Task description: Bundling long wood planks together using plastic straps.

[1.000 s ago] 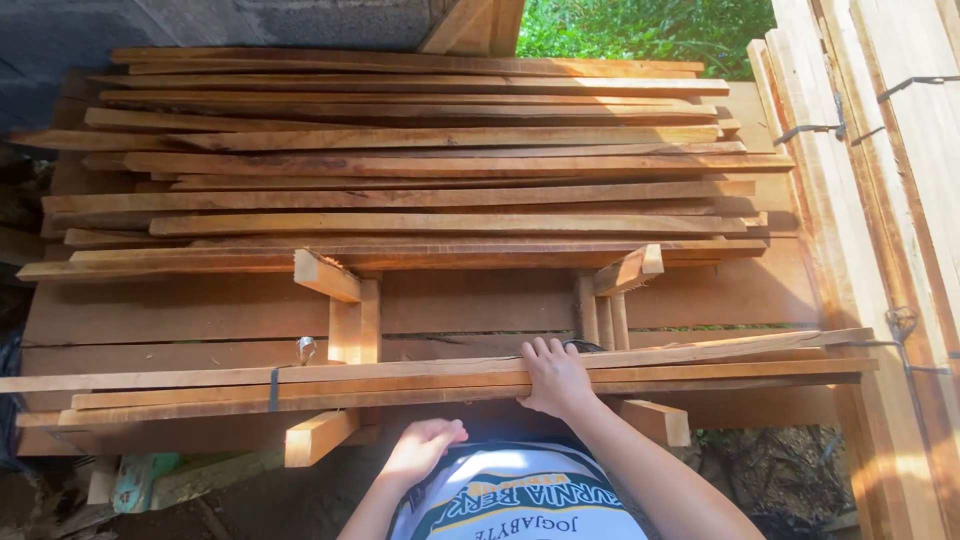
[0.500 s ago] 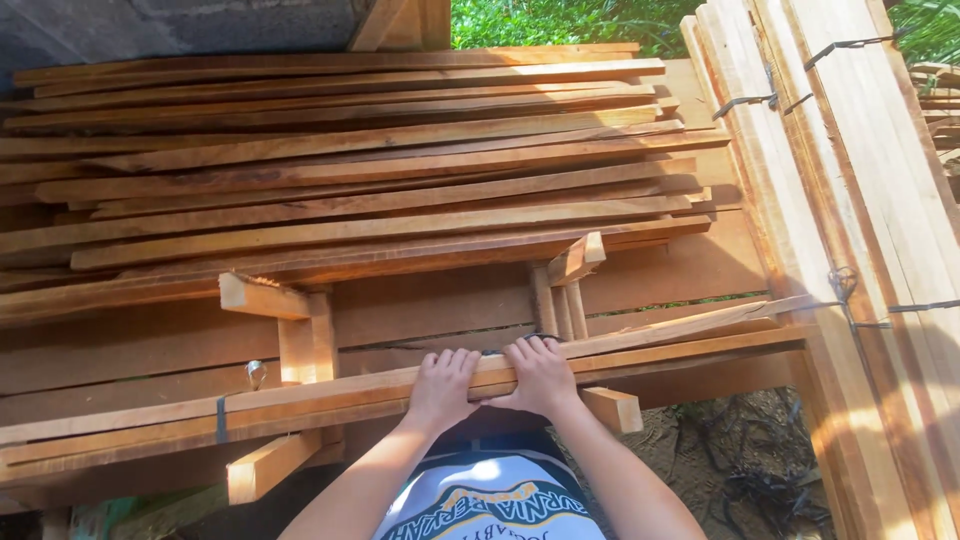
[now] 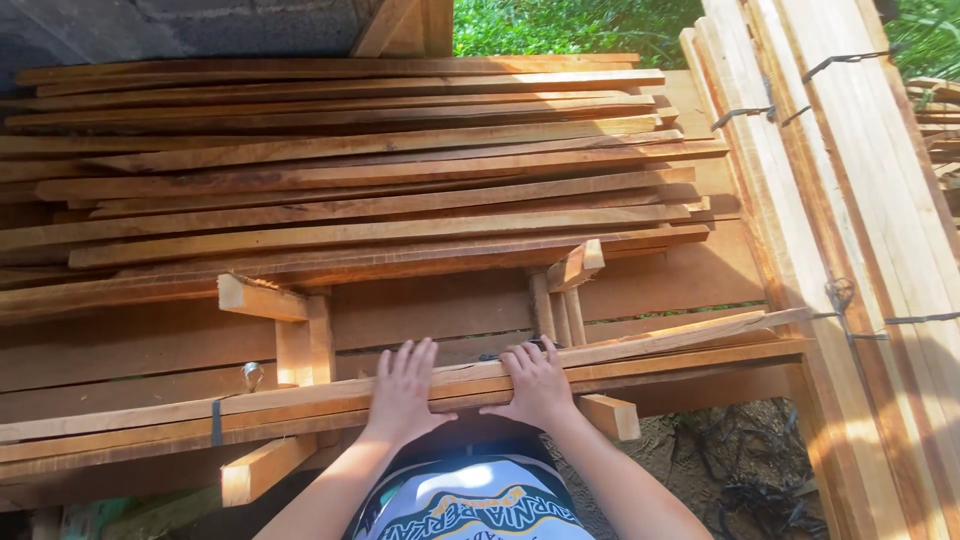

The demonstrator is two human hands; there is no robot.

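— Two big masses of wood first: where do they sit?

— One wide stack of planks (image 3: 350, 180) fills the far half of the view, every board lying left to right. A second bundle of pale boards (image 3: 860, 200) stands along the right edge, tied with dark wire, its boards running away from the person.

— And what is under the hands?

— A nearer, smaller bundle of long slats (image 3: 300, 405), resting across short wooden blocks (image 3: 262, 465) right in front of the person's body. Its long axis runs left to right too, tilting slightly upward toward the right, so it lies crosswise to both forearms.

— Which hand is where on it?

— Both land near the middle of its length. The left hand (image 3: 403, 392) lies flat on top, fingers spread and pointing away, palm pressing down; nothing is enclosed in it. The right hand (image 3: 540, 385) sits just beside it to the right, fingers curled over the far edge of the top slat, gripping that slat.

— Which is nearer the strap?

— The left hand; a dark strap (image 3: 216, 421) wraps the slats well to its left. A small metal ring (image 3: 252, 375) shows just beyond that.
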